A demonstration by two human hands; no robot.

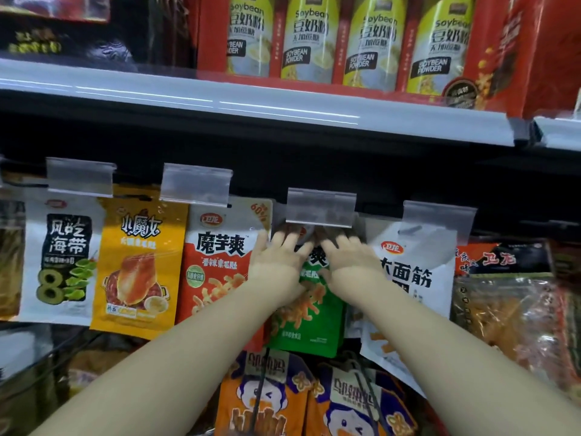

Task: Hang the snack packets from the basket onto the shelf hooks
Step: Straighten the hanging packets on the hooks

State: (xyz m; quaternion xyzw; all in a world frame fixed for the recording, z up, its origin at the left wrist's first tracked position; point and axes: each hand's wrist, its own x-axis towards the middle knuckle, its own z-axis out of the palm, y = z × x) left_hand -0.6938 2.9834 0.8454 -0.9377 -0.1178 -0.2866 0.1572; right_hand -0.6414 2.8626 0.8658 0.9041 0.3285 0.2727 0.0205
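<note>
The glossy green foil snack packet [309, 322] is pinched at its top by the left hand [276, 262] and right hand [349, 261], just under a clear plastic tag holder [320, 207]. The hook is hidden, so its hole could be missed. Four tag holders are counted.

Tins [309, 39] on shelf [251, 102] — packets [138, 262] below.

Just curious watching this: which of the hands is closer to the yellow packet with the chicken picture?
The left hand. It rests on the green packet, one red packet away from the yellow packet. The right hand sits farther right, beside the white packet.
</note>
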